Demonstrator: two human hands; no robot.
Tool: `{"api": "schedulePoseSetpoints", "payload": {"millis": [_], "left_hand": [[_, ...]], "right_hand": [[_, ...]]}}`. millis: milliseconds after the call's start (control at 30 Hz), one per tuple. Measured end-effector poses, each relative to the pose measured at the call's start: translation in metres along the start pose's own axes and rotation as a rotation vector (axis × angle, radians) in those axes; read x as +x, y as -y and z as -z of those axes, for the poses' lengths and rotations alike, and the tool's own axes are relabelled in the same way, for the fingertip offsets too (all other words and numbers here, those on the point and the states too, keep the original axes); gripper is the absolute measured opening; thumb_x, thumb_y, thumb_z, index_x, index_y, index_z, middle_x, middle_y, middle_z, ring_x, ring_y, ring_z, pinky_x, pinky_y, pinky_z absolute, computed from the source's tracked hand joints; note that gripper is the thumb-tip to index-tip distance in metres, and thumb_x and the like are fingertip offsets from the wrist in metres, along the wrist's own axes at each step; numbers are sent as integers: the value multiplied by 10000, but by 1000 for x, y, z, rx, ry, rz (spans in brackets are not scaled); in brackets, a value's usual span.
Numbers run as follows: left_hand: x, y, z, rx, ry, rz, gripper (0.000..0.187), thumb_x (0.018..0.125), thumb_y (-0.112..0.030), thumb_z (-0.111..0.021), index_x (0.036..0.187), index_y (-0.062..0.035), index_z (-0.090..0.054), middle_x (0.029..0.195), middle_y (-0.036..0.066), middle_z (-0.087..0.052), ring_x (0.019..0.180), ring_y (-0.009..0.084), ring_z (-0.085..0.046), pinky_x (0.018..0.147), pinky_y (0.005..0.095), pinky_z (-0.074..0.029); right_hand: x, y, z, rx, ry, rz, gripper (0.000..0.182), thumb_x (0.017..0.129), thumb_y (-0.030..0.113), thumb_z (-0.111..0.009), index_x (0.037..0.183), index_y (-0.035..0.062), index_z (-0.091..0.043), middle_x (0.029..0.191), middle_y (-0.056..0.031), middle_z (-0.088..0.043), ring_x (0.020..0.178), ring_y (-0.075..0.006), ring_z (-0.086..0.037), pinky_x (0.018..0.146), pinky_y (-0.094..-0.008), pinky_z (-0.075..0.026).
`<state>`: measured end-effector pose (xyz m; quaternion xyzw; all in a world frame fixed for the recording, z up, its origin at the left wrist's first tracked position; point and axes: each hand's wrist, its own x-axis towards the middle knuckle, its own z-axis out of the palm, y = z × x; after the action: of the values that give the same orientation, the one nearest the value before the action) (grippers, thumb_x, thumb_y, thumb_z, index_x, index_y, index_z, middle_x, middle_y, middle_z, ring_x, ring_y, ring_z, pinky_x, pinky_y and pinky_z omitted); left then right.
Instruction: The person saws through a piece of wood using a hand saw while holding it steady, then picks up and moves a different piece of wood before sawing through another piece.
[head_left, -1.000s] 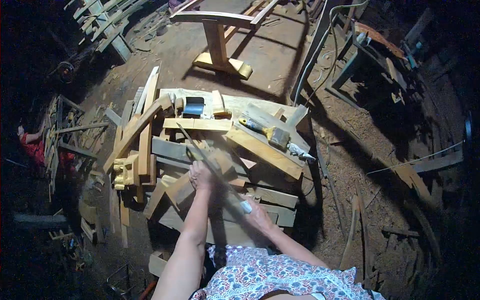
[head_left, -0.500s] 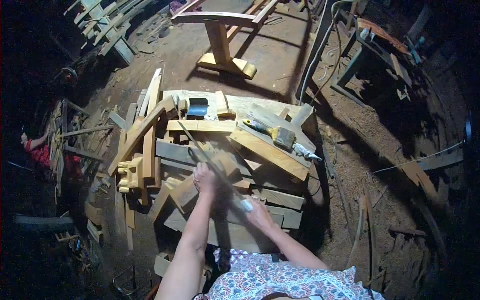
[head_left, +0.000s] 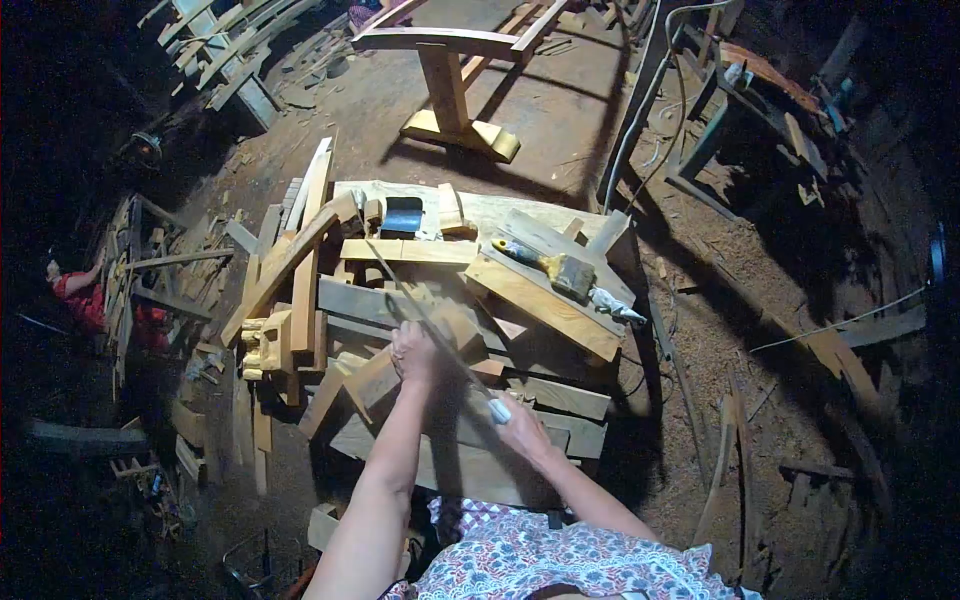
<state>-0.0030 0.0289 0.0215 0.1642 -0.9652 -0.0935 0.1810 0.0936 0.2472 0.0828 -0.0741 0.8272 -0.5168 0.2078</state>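
Observation:
A long, narrow metal blade [head_left: 425, 315] with a white handle [head_left: 499, 410] runs slantwise over the pile of wood. Around that handle the fingers of my right hand [head_left: 524, 432] are closed. My left hand [head_left: 413, 355] is closed on a wooden block [head_left: 455, 330], just left of the blade. Part of the block is hidden by the hand and the blade. Whether the blade is a saw or a file cannot be made out. Beneath both hands lie several grey boards [head_left: 420, 460].
A paintbrush [head_left: 565, 272] and a crumpled tube [head_left: 615, 305] lie on boards to the right. Behind are a blue-black curved piece [head_left: 403, 216] and a wooden frame [head_left: 445, 90]. Another person in red [head_left: 85, 300] is at far left. A cable [head_left: 645, 110] hangs at upper right.
The whole view has shifted slightly. Both hands keep their hold, and the blade lies at nearly the same slant across the block.

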Motion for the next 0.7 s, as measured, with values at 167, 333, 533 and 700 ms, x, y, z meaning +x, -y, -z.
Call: {"api": "schedulePoseSetpoints", "payload": {"millis": [167,333,533,700], "left_hand": [[-1,4,-9,55,-67,-20,107,748,-175,-559,685,-89,-558,758,85,-559,707,285,-550,557,403,-456],[2,-8,19,26,15,-138,132,751,-148,-483,690,-51,-548,745,110,-537,716,314,-510,649,416,-427],[-1,10,-17,34,-32,-4,138,749,-178,-495,701,-65,-559,764,109,-553,737,317,-523,636,425,-441],[-1,9,-16,16,-10,9,150,747,-198,-507,716,-61,-559,780,113,-554,751,323,-526,634,433,-441]], "right_hand": [[-55,-15,17,-89,25,-84,496,709,25,-549,1192,96,-468,1005,-226,-583,949,-381,-563,783,-420,-455],[-54,-24,14,-98,9,-102,491,722,49,-567,1195,131,-465,941,-233,-596,913,-398,-568,753,-444,-457],[-15,-9,2,-134,-10,-63,492,719,67,-578,1188,154,-457,938,-238,-593,907,-396,-570,740,-449,-460],[-55,-31,13,-85,-19,-7,468,727,111,-575,1179,151,-461,971,-229,-589,913,-403,-565,762,-456,-453]]}}
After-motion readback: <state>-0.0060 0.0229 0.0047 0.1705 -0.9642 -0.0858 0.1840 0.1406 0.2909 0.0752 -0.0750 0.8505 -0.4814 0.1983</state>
